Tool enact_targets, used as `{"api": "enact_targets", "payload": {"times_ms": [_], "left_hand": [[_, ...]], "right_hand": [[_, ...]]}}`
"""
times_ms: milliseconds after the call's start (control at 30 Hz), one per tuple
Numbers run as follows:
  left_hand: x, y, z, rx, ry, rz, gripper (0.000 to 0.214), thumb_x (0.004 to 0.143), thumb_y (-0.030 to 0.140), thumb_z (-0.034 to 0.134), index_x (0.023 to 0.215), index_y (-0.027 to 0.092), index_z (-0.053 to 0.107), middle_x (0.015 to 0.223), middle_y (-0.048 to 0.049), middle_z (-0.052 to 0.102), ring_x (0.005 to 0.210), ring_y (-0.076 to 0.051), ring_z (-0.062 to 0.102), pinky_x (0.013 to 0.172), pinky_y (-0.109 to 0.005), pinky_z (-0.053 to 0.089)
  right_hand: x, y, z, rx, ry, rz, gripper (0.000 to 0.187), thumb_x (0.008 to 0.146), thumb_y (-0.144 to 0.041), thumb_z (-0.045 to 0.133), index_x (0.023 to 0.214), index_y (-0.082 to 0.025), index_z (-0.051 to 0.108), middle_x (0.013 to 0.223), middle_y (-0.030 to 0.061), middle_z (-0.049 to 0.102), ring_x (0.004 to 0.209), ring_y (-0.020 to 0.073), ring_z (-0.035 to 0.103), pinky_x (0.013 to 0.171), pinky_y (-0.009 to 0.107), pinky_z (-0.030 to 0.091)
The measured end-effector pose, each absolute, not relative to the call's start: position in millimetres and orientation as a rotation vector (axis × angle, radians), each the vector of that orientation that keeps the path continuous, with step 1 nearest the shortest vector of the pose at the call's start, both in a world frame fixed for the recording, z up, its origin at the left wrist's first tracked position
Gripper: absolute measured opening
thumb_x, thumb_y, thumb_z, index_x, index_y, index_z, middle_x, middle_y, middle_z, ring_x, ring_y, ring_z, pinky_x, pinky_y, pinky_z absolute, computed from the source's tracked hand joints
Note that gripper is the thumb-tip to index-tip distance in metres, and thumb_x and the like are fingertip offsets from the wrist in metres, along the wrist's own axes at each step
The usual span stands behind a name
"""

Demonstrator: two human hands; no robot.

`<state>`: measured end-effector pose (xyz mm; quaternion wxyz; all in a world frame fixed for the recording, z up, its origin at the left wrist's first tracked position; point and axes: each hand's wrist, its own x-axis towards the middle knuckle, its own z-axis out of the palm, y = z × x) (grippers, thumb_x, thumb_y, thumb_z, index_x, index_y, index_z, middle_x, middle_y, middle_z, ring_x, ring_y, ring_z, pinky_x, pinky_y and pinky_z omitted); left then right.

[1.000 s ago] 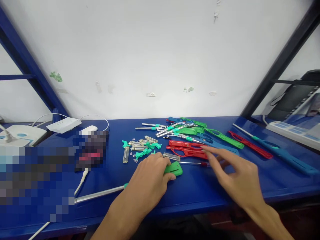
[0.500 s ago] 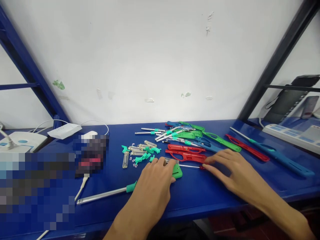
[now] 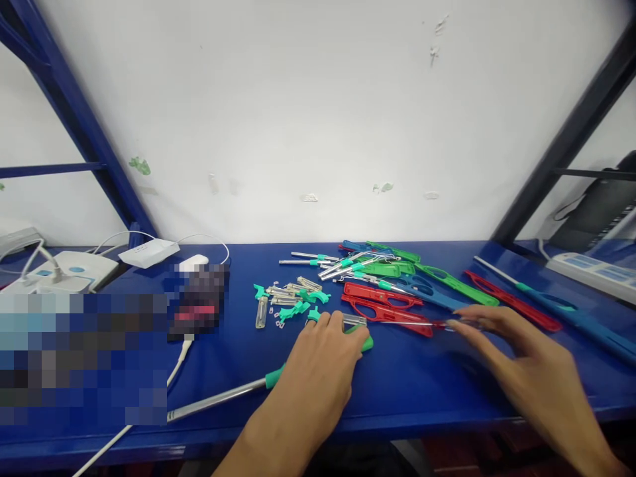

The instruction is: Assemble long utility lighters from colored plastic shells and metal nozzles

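My left hand [image 3: 325,361] is closed over a green long-nosed lighter [image 3: 368,344], pressing it to the table. The lighter's metal tube [image 3: 218,399] and teal collar [image 3: 275,377] point to the lower left; most of its body is hidden under my palm. A clear fuel tank [image 3: 354,320] shows at my left fingertips. My right hand [image 3: 531,364] pinches the red handle of a thin screwdriver [image 3: 440,324] between thumb and fingers. Its shaft points left, above a red handle shell [image 3: 392,315], with the tip short of the lighter.
Loose clear tanks [image 3: 262,313] and teal triggers [image 3: 293,311] lie beyond my left hand. Metal tubes [image 3: 342,266] and green shells [image 3: 457,286] are heaped at the back. A blue lighter [image 3: 571,318] lies right. Power strips [image 3: 591,270] and a white cable [image 3: 106,444] flank the work area.
My right hand has drawn the screwdriver to the right, away from the lighter. My left hand stays on the lighter. The whole view has shifted slightly.
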<state>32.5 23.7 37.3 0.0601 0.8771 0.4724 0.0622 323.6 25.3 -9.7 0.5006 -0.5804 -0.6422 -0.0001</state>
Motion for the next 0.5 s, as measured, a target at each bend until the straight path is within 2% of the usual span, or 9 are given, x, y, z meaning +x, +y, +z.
{"api": "enact_targets", "payload": {"times_ms": [67, 133, 200, 300, 400, 500], "left_hand": [[32, 25, 35, 2.65, 1.421, 0.216, 0.025, 0.105, 0.015, 0.052, 0.123, 0.024, 0.068, 0.112, -0.0109, 0.065, 0.105, -0.032, 0.066, 0.092, -0.05, 0.057], [31, 25, 34, 2.634, 1.417, 0.258, 0.027, 0.106, 0.016, 0.052, 0.124, 0.025, 0.068, 0.113, -0.0108, 0.064, 0.105, -0.032, 0.066, 0.092, -0.05, 0.057], [29, 24, 35, 2.589, 1.412, 0.296, 0.028, 0.106, 0.016, 0.051, 0.124, 0.026, 0.07, 0.114, -0.0104, 0.065, 0.104, -0.031, 0.066, 0.092, -0.05, 0.057], [27, 25, 40, 2.503, 1.381, 0.329, 0.03, 0.106, 0.014, 0.052, 0.124, 0.027, 0.072, 0.116, -0.0094, 0.065, 0.107, -0.03, 0.064, 0.093, -0.047, 0.056], [25, 30, 42, 2.453, 1.329, 0.372, 0.03, 0.104, 0.011, 0.056, 0.123, 0.025, 0.075, 0.117, -0.0086, 0.068, 0.113, -0.029, 0.063, 0.099, -0.044, 0.053], [22, 34, 40, 2.447, 1.292, 0.417, 0.028, 0.104, 0.012, 0.058, 0.121, 0.024, 0.077, 0.116, -0.0076, 0.071, 0.113, -0.028, 0.063, 0.103, -0.043, 0.051]], "right_hand": [[314, 23, 3, -1.398, -1.335, 0.095, 0.039, 0.079, -0.064, 0.08, 0.095, -0.028, 0.075, 0.095, 0.0022, 0.08, 0.086, 0.0293, 0.078, 0.083, 0.043, 0.064], [300, 23, 18, -1.386, -1.22, 0.155, 0.039, 0.074, -0.063, 0.083, 0.089, -0.028, 0.077, 0.089, 0.0029, 0.079, 0.084, 0.0313, 0.077, 0.083, 0.046, 0.064], [287, 25, 33, -1.354, -1.169, 0.165, 0.034, 0.078, -0.061, 0.081, 0.088, -0.029, 0.077, 0.087, 0.0031, 0.079, 0.087, 0.0313, 0.077, 0.084, 0.047, 0.063], [271, 31, 49, -1.22, -1.234, 0.161, 0.025, 0.087, -0.053, 0.078, 0.094, -0.029, 0.08, 0.083, 0.0018, 0.078, 0.081, 0.026, 0.077, 0.081, 0.041, 0.064], [261, 38, 58, -1.075, -1.332, 0.104, 0.014, 0.092, -0.041, 0.077, 0.097, -0.029, 0.082, 0.09, 0.0016, 0.077, 0.079, 0.02, 0.075, 0.074, 0.034, 0.064], [250, 43, 63, -0.971, -1.406, 0.102, 0.008, 0.095, -0.031, 0.076, 0.099, -0.03, 0.082, 0.094, 0.0007, 0.077, 0.08, 0.0166, 0.074, 0.074, 0.03, 0.063]]}}
